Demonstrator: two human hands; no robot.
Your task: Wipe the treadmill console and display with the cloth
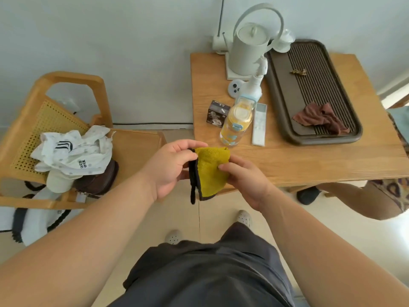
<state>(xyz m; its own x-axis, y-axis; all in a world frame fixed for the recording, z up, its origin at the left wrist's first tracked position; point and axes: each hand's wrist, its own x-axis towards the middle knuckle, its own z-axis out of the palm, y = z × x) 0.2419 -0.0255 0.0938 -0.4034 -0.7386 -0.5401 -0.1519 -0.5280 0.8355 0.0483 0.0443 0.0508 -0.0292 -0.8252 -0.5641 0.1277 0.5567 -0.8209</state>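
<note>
A yellow cloth (211,171) with a dark grey backing and black edge hangs folded between both hands, in front of the wooden table's near left corner. My left hand (170,167) pinches its upper left edge and dark side. My right hand (245,178) grips its right side with the thumb on the yellow face. No treadmill, console or display appears in the head view.
A wooden table (298,160) carries a white kettle (250,47), a dark slatted tray (314,94) with a brown rag (318,118), a yellow bottle (236,125), a remote (259,124) and a small box (217,113). A wooden chair (137,147) at left holds clothes (73,151). Another person's arm (354,196) reaches in at right.
</note>
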